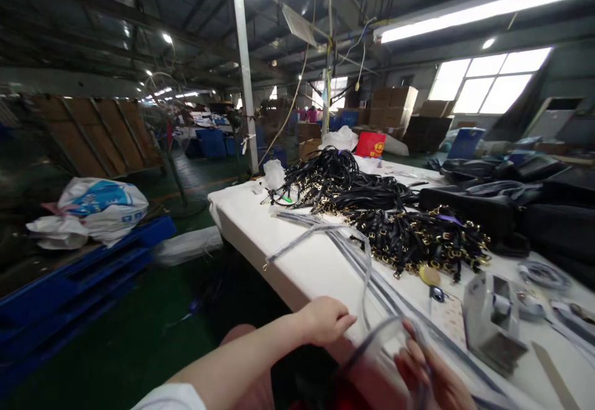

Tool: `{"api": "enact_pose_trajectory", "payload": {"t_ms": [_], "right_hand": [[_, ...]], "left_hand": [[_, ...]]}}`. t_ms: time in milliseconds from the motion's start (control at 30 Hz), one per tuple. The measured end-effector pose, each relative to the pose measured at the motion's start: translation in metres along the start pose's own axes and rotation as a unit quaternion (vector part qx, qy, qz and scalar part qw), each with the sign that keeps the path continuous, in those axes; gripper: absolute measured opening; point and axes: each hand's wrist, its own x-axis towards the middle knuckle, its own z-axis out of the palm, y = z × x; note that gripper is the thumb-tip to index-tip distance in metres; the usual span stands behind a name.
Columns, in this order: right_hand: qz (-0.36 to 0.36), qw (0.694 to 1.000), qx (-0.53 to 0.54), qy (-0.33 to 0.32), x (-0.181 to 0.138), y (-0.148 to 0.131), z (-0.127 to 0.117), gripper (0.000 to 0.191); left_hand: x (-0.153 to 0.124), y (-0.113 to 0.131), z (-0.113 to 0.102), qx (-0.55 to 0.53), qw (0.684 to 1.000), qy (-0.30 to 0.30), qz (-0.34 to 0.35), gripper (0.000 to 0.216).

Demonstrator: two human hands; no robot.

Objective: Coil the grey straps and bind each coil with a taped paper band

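Note:
My left hand (324,320) rests at the near edge of the white table (297,261), its fingers curled onto a grey strap (367,273) that runs across the tabletop. My right hand (430,373) is low at the bottom of the view, blurred, fingers bent around a looped part of the same grey strap. Behind them lies a heap of black straps with gold buckles (418,239) and a larger pile of black straps (344,183).
A grey tape dispenser (493,320) stands right of my hands. Black bags (525,211) lie at the table's far right. A red box (370,144) sits at the back. On the floor left, a blue pallet (79,286) carries white sacks (95,208).

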Motion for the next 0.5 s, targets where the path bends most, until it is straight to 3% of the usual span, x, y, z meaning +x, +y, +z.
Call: {"api": "enact_pose_trajectory", "payload": {"t_ms": [100,200,400,500], "right_hand": [[0.015,0.996,0.087,-0.002,0.01,0.01,0.059,0.047],[-0.029,0.996,0.078,0.027,0.035,0.019,0.09,0.044],[-0.073,0.996,-0.036,0.046,0.06,0.034,0.095,0.035],[-0.094,0.991,-0.083,0.047,0.061,0.035,0.094,0.039]], "left_hand": [[-0.029,0.01,0.031,-0.185,0.981,-0.054,-0.016,0.065],[-0.046,0.013,0.054,-0.365,0.925,-0.093,-0.049,0.079],[-0.069,-0.008,0.06,-0.607,0.784,-0.106,-0.079,0.053],[-0.08,-0.018,0.057,-0.628,0.762,-0.13,-0.083,0.052]]}}
